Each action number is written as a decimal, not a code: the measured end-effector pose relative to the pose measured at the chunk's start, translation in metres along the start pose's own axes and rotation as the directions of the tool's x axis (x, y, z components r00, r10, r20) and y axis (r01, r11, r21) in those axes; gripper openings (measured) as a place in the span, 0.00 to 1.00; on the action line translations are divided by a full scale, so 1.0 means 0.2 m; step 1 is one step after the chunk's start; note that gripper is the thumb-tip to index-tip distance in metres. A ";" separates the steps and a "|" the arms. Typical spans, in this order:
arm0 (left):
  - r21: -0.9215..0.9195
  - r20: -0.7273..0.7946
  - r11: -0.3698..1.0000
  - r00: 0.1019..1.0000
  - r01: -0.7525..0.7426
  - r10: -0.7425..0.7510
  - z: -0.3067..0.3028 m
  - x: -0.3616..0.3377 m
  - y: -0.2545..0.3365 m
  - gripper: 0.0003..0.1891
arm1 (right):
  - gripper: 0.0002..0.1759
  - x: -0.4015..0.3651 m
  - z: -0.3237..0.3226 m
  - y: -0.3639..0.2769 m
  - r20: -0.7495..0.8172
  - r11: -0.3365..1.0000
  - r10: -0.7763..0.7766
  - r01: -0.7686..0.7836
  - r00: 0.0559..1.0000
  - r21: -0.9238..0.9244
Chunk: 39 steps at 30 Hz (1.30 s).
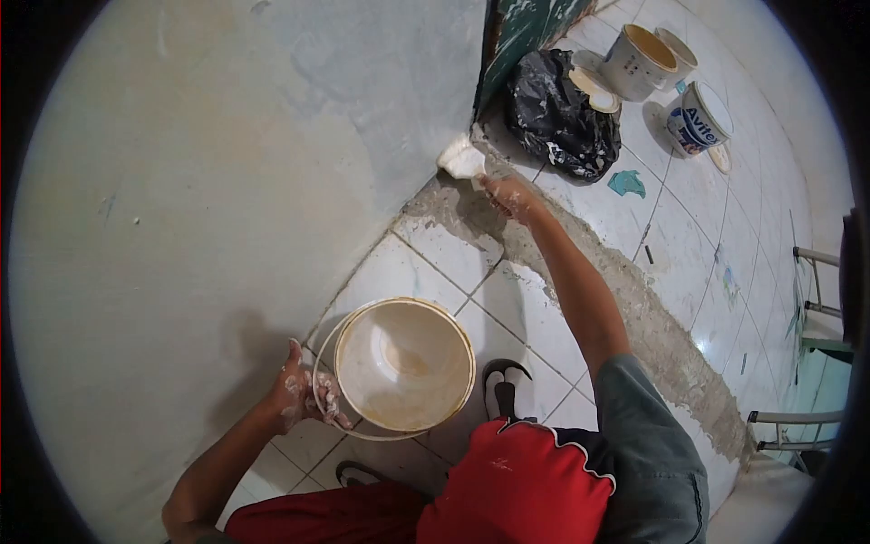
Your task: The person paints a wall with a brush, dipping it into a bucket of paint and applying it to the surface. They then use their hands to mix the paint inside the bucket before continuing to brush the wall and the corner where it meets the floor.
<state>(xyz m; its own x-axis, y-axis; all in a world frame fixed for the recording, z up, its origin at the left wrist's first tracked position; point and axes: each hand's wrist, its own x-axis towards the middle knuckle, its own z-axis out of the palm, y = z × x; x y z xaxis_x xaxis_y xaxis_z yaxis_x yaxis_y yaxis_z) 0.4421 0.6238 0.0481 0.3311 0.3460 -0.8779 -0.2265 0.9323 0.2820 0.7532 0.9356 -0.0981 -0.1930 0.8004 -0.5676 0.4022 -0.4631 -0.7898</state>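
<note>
My right hand [509,197], smeared with white, is closed around the handle of a wide paintbrush [464,160]. The brush head is coated white and lies at the foot of the wall [272,136], by the corner near the dark green door frame [526,41]. My left hand [308,390], spotted with white as well, has the wire handle of a white bucket [405,363] hooked over its fingers, thumb sticking up. Looking into the bucket, I see a thin whitish and tan residue on its walls and bottom.
A crumpled black plastic bag [557,113] lies past the corner. Beyond it stand an open bucket [639,62] and a labelled paint tub [700,120]. A rough cement strip [634,290] crosses the white tiles. Metal chair legs [797,417] show at the right.
</note>
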 end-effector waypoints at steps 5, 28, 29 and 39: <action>0.041 -0.006 0.999 1.000 -0.010 0.010 -0.01 -0.01 -0.01 0.49 | 0.28 -0.12 -0.08 -0.23 -0.091 0.948 -0.069 0.037 0.993 -0.316; -0.184 0.174 0.975 0.973 -0.121 0.154 0.19 -0.15 0.12 0.52 | 0.28 -0.09 0.02 -0.07 -0.155 0.931 -0.185 0.123 0.970 -0.342; -0.164 0.150 0.976 0.974 -0.146 0.171 0.20 -0.15 0.12 0.51 | 0.28 -0.13 -0.01 -0.13 -0.145 0.846 -0.317 0.210 0.937 -0.490; -0.162 0.095 0.964 0.969 -0.211 0.228 0.18 -0.16 0.09 0.51 | 0.25 -0.97 -0.23 -1.04 -0.045 0.838 -0.545 0.545 0.837 -0.009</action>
<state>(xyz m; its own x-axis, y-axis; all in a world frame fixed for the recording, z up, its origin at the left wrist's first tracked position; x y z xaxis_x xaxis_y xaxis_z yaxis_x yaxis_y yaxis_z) 0.4604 0.6324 0.0956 0.3563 0.5575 -0.7498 -0.4367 0.8088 0.3939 0.7491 0.8943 0.1862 -0.3406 0.9396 -0.0344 0.2400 0.0515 -0.9694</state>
